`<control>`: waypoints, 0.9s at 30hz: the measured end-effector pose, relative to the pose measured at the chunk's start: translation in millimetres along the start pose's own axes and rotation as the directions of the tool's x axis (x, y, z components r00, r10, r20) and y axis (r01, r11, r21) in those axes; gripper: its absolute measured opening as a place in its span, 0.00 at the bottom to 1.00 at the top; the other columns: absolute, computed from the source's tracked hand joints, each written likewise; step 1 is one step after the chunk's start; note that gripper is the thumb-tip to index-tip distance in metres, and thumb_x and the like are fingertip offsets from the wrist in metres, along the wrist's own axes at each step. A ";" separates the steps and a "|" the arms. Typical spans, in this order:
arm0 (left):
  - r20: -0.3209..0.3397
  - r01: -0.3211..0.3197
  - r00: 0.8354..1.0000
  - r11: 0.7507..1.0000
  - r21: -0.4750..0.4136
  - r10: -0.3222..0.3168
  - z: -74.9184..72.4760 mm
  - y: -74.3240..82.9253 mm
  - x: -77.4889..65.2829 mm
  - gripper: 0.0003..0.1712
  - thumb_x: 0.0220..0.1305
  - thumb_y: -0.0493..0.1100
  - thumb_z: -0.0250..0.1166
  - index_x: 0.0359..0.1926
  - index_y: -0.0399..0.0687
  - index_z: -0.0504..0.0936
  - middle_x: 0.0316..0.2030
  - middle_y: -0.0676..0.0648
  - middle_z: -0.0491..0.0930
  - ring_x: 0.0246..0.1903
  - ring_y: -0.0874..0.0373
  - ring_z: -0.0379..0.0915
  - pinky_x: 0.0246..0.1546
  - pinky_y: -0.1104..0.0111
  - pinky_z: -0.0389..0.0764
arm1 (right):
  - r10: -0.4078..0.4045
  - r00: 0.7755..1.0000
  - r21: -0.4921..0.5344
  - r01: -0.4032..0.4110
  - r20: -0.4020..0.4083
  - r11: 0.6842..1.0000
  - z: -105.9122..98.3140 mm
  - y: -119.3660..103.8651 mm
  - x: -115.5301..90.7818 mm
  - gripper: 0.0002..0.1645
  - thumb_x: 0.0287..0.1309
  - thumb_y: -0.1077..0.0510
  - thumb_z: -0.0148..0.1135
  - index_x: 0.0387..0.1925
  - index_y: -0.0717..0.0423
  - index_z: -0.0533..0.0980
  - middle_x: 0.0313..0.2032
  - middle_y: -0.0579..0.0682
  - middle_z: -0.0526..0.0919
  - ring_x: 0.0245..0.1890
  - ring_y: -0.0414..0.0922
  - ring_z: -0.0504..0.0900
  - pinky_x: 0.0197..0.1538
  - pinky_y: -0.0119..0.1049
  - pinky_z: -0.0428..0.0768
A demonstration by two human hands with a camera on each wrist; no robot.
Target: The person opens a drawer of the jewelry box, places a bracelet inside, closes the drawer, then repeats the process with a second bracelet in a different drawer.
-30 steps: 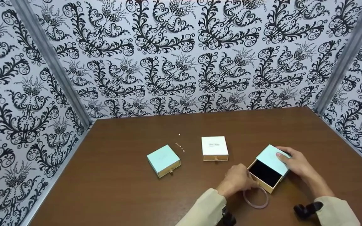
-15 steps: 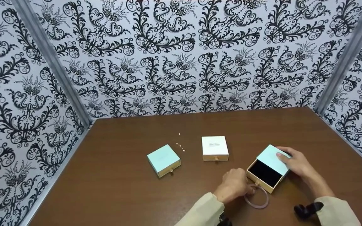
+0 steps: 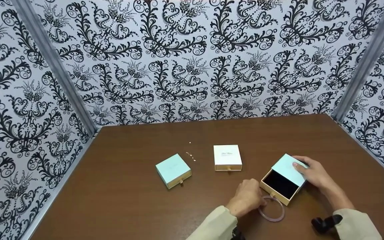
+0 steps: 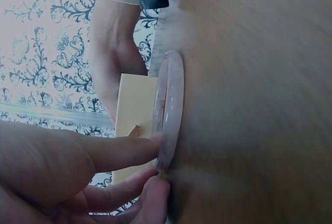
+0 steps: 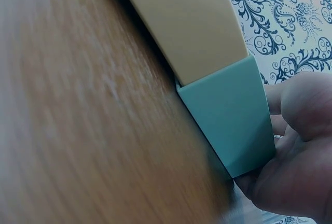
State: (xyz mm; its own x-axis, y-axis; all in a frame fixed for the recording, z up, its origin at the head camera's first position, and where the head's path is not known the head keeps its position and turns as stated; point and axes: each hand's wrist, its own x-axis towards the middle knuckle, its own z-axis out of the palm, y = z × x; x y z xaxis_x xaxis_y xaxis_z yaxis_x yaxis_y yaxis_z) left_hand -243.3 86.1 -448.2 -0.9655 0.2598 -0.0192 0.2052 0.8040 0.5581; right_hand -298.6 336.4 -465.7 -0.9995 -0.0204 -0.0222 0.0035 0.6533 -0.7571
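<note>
In the head view a pale pinkish translucent bangle point(image 3: 273, 220) lies on the table just in front of a mint-green drawer box point(image 3: 286, 169). My left hand point(image 3: 246, 196) pinches the bangle's near-left edge; the left wrist view shows the thumb against the ring point(image 4: 176, 99) and fingertips by its rim. The box's gold drawer point(image 3: 280, 198) is pulled partway out, with a bare black lining and a small tab at its front. My right hand point(image 3: 315, 173) grips the green sleeve point(image 5: 228, 117) from the right, thumb on top and fingers behind.
To the left stand a closed mint-green box point(image 3: 173, 168) and a closed white box point(image 3: 227, 155), both with gold fronts and tabs. A thin strand point(image 3: 191, 156) of small shiny pieces lies between and behind them. Patterned panels point(image 3: 185, 66) enclose the wooden table point(image 3: 128, 200).
My left hand has shifted slightly down and left, away from the drawer's corner, to the bangle's edge. My right hand and the boxes have stayed in place.
</note>
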 end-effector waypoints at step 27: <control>0.013 0.049 0.999 0.986 -0.161 -0.048 -17.0 0.4 9.7 0.21 0.43 0.39 0.83 0.10 0.43 0.77 0.05 0.52 0.71 0.05 0.66 0.62 0.09 0.77 0.65 | -0.002 1.000 -0.011 0.002 -0.001 1.000 0.5 -1.5 0.5 0.37 0.76 0.44 0.49 0.71 0.68 0.63 0.67 0.74 0.65 0.53 0.56 0.71 0.48 0.32 0.69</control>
State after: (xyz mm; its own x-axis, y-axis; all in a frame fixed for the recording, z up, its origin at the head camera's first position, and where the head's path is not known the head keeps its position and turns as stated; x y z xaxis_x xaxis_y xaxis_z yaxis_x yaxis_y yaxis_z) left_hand -255.4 79.9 -434.1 -0.9721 0.2278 -0.0563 0.1289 0.7189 0.6830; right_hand -299.1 335.1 -464.9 -0.9996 -0.0207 -0.0201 0.0014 0.6615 -0.7499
